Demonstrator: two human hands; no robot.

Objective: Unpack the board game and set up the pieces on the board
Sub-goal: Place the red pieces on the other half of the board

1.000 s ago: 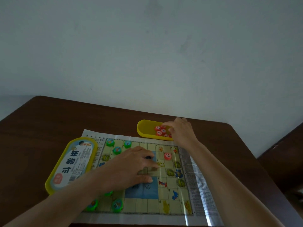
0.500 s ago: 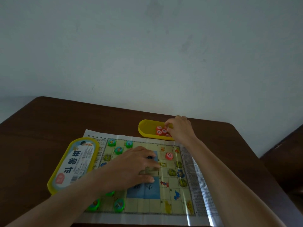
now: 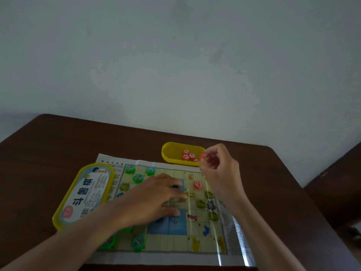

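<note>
Glossy printed paper game board (image 3: pixel 168 241) is being carried flat by the dark brown wooden tabletop (image 3: pixel 58 153), against the near edge, roughly mid-width. It is being pressed down by the left hand (image 3: pixel 154 200): palm down across the board's middle, fingers (image 3: pixel 175 194) straight and slightly spread, tips at the blue squares.

One small round red plastic game piece (image 3: pixel 203 156) is being pinched between thumb and forefinger of the right hand (image 3: pixel 220 173); the other fingers are being held loosely curled. The piece is being held at the right end of the yellow oval plastic tray (image 3: pixel 172 151), just beyond the board's far right corner. Contact with the tray rim can't be told.

The tray is being carried toward the tabletop's far edge, right of centre, just beside the board. Several more round red pieces (image 3: pixel 188 155) are being held inside it, bunched in its right half.

A single red piece on the board (image 3: pixel 197 184) is being carried in the board's far right part, apart from both hands.

Three round green plastic pieces (image 3: pixel 137 178) are being carried near the board's far left corner. Two more green pieces (image 3: pixel 138 242) are near its near left corner, one partly hidden by the left forearm.

Yellow oval lid with printed label (image 3: pixel 86 194) is being carried label-up toward the tabletop's left edge, alongside the board, touching its left margin.
</note>
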